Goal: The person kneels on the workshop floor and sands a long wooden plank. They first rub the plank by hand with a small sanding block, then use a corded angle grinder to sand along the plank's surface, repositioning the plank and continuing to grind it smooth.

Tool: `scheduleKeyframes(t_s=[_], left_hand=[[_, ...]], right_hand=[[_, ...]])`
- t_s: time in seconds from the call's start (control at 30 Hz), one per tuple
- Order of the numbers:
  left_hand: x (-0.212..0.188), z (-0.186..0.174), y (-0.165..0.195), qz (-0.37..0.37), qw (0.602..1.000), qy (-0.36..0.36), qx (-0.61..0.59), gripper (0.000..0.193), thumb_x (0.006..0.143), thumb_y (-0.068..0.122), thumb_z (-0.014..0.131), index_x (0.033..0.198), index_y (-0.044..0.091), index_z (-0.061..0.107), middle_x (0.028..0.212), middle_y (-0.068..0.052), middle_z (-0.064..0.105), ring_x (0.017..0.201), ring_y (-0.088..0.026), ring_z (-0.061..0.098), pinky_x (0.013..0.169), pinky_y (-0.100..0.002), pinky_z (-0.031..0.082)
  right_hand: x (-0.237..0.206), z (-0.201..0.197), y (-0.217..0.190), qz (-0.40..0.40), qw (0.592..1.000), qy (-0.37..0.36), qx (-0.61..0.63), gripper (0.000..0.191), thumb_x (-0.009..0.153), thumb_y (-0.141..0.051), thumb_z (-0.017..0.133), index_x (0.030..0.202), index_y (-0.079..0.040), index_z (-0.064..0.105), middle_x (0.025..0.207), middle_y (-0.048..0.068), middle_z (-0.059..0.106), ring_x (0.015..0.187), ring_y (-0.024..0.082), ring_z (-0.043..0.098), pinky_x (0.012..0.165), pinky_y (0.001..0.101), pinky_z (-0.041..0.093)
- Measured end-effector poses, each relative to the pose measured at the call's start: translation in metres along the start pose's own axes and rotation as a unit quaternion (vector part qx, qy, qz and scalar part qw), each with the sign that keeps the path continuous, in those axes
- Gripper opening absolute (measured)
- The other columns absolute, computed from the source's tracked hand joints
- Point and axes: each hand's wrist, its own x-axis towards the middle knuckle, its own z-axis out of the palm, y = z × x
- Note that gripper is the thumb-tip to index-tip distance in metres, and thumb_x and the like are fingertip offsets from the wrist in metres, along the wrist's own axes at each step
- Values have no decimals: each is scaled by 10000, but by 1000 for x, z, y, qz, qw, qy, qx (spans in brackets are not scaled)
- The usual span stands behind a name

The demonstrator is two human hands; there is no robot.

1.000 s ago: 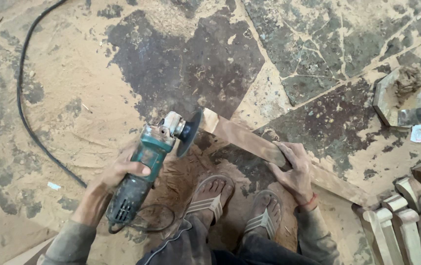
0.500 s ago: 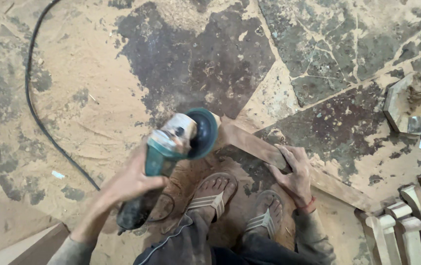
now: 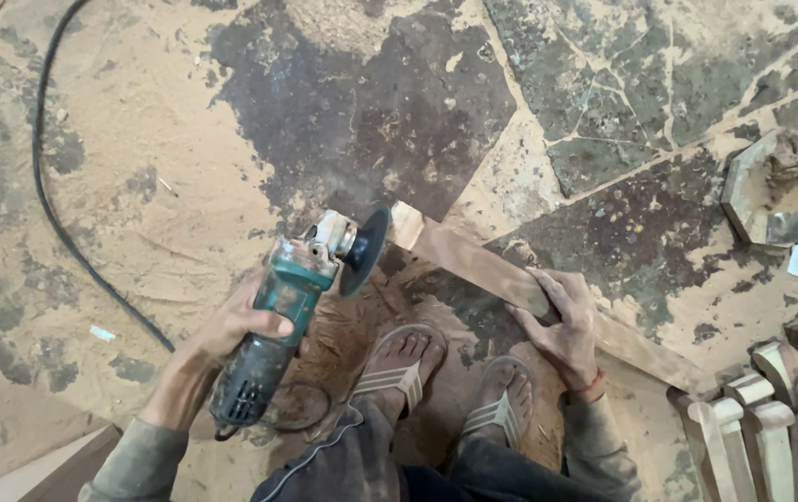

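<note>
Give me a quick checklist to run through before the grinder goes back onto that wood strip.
1. Left hand grips the teal angle grinder body: ok.
2. Right hand presses the long wooden strip on the floor: ok.
3. Dark grinding disc sits close to the strip's end; contact: cannot tell.
4. Sandalled feet sit close below the disc: not ok.
5. Black power cable trails left, away from the disc: ok.
6. Disc spinning: cannot tell.
</note>
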Motion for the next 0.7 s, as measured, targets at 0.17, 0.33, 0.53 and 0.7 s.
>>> scheduleKeyframes(t_s=[0.17,0.33,0.53,0.7], left_hand=[[-12,20,10,58,976,80,193,912,634,199,793,1450,10,432,1184,-189,636,1088,-281,618,931,-414,522],[-22,57,29,12,904,135,405,1130,557,158,841,1545,55,303,1362,-216,536,1279,-310,527,1053,-455,416],[-23,62,19,58,880,190,432,1229,570,181,879,1533,-66,157,1366,-313,495,1278,-380,506,1080,-440,409],[-10,17,-12,83,983,76,147,842,681,202,787,1433,-36,491,1155,-168,602,1018,-270,624,884,-390,506]], right_hand=[[-2,3,2,-4,1000,-2,-16,563,687,-91,871,1220,-38,697,1140,133,679,1031,308,644,899,402,526],[-3,9,2,0,1000,-1,-7,567,691,-95,868,1231,-35,704,1144,134,682,1033,304,647,893,394,535],[-3,11,4,-1,1000,-8,-14,546,693,-103,875,1205,-26,701,1143,142,689,1041,308,648,905,395,533],[-5,7,2,-15,1000,-4,-13,548,697,-109,884,1200,-18,689,1157,143,690,1047,311,646,909,392,531]])
